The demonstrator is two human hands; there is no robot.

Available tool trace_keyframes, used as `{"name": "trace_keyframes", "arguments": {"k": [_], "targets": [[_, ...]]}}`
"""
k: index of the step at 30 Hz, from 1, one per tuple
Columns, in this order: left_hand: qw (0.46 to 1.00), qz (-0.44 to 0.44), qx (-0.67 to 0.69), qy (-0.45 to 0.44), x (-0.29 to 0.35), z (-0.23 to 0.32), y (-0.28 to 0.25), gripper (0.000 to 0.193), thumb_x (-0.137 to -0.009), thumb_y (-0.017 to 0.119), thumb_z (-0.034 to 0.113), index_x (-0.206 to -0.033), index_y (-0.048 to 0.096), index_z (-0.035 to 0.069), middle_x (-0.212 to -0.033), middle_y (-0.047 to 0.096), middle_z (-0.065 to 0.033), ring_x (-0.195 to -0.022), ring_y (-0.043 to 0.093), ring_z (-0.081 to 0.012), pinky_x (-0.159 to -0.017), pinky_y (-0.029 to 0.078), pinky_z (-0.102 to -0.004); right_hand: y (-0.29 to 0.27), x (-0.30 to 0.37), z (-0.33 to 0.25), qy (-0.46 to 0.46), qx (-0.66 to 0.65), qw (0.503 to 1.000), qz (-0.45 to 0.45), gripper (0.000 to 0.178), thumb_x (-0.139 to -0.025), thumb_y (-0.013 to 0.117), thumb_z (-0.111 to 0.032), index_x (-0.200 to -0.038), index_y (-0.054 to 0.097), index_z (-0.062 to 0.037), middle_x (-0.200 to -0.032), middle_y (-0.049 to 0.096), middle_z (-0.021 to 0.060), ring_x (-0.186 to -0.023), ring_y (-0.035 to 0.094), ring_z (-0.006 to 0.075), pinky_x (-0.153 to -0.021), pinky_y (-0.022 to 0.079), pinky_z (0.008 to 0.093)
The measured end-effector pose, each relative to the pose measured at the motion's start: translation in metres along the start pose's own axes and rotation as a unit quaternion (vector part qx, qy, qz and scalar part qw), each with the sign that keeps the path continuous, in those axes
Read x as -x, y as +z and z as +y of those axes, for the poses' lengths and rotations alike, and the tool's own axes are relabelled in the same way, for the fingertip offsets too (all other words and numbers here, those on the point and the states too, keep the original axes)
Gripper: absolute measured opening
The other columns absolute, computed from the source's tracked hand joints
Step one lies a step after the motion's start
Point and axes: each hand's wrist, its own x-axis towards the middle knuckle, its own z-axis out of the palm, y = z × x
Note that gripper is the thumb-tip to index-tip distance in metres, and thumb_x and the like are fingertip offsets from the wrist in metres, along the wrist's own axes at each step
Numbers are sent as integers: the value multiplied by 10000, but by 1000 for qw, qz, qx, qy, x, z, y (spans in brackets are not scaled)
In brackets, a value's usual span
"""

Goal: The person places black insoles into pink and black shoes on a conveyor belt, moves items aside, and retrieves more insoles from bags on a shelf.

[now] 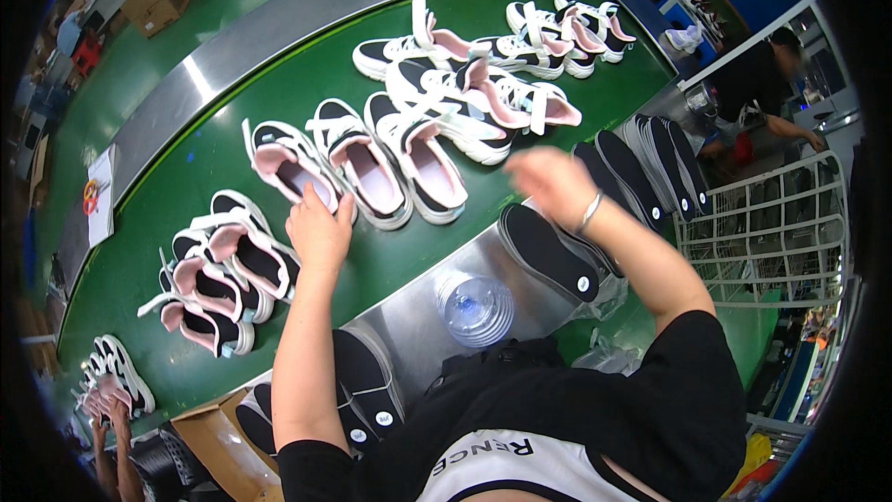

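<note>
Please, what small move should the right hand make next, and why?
Probably the right hand should take one of the nearby black insoles: it looks empty, though blurred, while the left hand touches a sneaker with a pale inside, and the sneakers farther left look black inside.

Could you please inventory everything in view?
Worktop: one, green, centre
Shoes: over ten, white, black, pink, on worktop
Insoles: many, black, near edge
Metal strips: two, silver, both edges
Plastic container: one, clear, near strip
Cartons: at least three, brown, top, lower left
Basket: one, grey, right
Paper: one, white, left
Stool: one, red, upper left
Co-workers: at least two, right, lower left
Left hand: one, bare, on shoe
Right hand: one, blurred, near insoles
</note>
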Motion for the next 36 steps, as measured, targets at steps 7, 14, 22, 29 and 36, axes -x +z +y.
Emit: {"name": "trace_keyframes", "arguments": {"k": [7,14,22,29,36], "targets": [[987,-102,-39,-122,-18,34,17,704,-654,533,470,-1084,390,-69,-763,587,-193,-733,568,-321,-738,337,-415,-6,-64,178,205,228,951,-37,421,-576,661,-204,-984,555,-199,-1311,201,172,-1219,176,326,-941,251,434],[989,-22,-93,-111,-12,36,39,648,-622,534,404,-1074,428,-47,-674,570,-180,-646,551,-312,-673,335,-394,39,-123,296,188,297,935,-52,336,-717,490,-226,-1036,532,-128,-1336,194,131,-1257,135,248,-995,138,418],[980,-28,-145,-132,-2,35,48,597,-638,523,354,-1088,429,-27,-670,563,-160,-631,536,-287,-722,347,-393,-21,-111,307,299,327,888,-124,250,-782,415,-265,-943,573,-157,-961,579,71,-910,539,248,-790,407,359],[975,-42,-133,-171,-2,44,44,631,-654,524,391,-1101,408,-40,-692,565,-170,-686,544,-293,-753,324,-405,-18,-113,362,482,281,830,-21,393,-776,491,-340,-1062,523,-72,-1211,398,107,-1111,386,278,-895,352,357],[969,-99,-99,-205,-15,63,31,564,-628,529,426,-952,466,-32,-659,580,-161,-674,560,-302,-741,312,-402,-13,-143,187,-177,87,980,35,443,-564,675,-268,-920,533,-46,-1151,419,196,-1086,381,326,-905,315,389]]}}
